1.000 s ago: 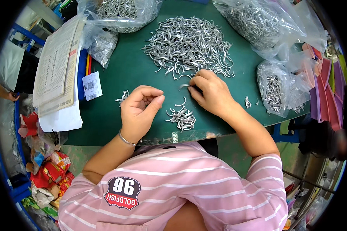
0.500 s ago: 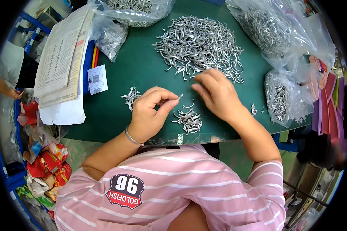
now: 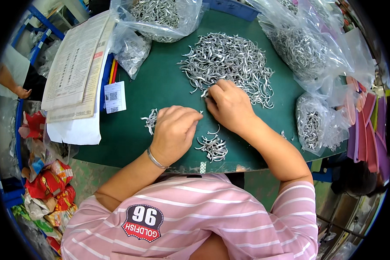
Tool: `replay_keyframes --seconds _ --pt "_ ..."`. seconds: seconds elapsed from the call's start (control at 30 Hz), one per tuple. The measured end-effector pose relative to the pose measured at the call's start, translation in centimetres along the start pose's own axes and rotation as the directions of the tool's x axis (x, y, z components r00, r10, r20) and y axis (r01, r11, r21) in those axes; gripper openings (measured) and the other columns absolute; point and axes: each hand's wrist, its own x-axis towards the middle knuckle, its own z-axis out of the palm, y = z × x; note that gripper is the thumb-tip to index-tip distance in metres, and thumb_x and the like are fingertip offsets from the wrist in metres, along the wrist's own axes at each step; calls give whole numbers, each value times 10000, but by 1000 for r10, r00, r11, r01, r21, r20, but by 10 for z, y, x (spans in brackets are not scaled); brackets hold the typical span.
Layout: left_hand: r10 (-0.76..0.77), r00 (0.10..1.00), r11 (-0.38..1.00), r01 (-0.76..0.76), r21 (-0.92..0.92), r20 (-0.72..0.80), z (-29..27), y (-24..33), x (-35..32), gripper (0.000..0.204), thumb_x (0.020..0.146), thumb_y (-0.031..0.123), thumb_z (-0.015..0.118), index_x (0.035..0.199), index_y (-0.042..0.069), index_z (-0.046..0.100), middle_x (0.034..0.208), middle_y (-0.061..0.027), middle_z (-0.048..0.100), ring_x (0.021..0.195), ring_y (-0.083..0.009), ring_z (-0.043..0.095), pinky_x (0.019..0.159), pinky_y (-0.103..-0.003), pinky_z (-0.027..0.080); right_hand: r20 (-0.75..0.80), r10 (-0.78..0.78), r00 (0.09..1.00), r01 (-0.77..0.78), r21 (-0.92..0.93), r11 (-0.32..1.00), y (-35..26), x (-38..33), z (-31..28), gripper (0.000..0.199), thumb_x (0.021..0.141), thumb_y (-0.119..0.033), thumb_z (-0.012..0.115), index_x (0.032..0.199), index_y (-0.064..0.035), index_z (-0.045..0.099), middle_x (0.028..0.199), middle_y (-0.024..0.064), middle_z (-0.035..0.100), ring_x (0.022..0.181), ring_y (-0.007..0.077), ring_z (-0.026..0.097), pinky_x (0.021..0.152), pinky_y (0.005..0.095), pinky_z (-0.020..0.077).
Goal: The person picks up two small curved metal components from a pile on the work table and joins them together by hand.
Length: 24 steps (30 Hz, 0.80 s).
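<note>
A large pile of small curved silver metal pieces (image 3: 229, 56) lies on the green tabletop. At its near left edge is my right hand (image 3: 230, 107), thumb and fingers closed around one of these pieces (image 3: 204, 92), which partly shows at the fingertips. My left hand (image 3: 174, 132), with a bracelet at the wrist, is pinched closed, back upward; the tip of a small silver piece (image 3: 201, 112) peeks out at its fingertips. Between my forearms sits a small heap of curved pieces (image 3: 214, 148). Another little heap (image 3: 151, 120) lies just left of my left hand, partly covered by it.
Clear plastic bags of metal pieces stand at the back left (image 3: 160, 17), back right (image 3: 301, 50) and right (image 3: 310, 125). Printed sheets (image 3: 73, 73), pens (image 3: 113, 71) and a white label card (image 3: 115, 97) occupy the left side. Another person's hand (image 3: 22, 92) shows at far left.
My right hand has moved left and closed at the pile's near edge. My left hand has turned its back upward, hiding more of its piece. The whole view has shifted slightly.
</note>
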Motion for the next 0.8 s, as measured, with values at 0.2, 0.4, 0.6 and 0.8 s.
replay_keyframes --seconds 0.2,0.4,0.6,0.8 --pt "-65 991 986 46 -160 -114 -7 5 4 148 768 -64 681 888 21 693 887 -96 686 819 -244 644 759 -331 484 12 -54 998 53 52 997 -1 7 -6 170 729 -138 743 793 -49 613 856 97 557 830 294 580 704 408 497" --pt "-141 976 961 95 -259 -167 -12 3 1 116 800 -68 680 897 -5 689 896 -116 683 819 -214 651 739 -291 503 55 -46 997 44 32 999 3 8 -5 151 727 -140 738 773 -48 627 852 88 561 840 277 570 709 400 482" --pt "-150 969 945 82 -316 -198 -13 4 1 96 823 -68 670 907 -22 681 901 -120 677 823 -201 644 743 -284 500 36 -93 995 93 12 996 -2 13 6 123 738 -124 722 763 -63 617 858 82 566 851 278 570 699 395 476" --pt "-161 962 942 84 -324 -220 -13 0 -2 135 806 -70 678 926 -8 674 910 -120 672 832 -221 641 753 -298 495 -8 84 996 -79 243 967 4 11 -6 119 789 -86 707 823 -18 616 817 89 597 782 251 608 664 381 495"
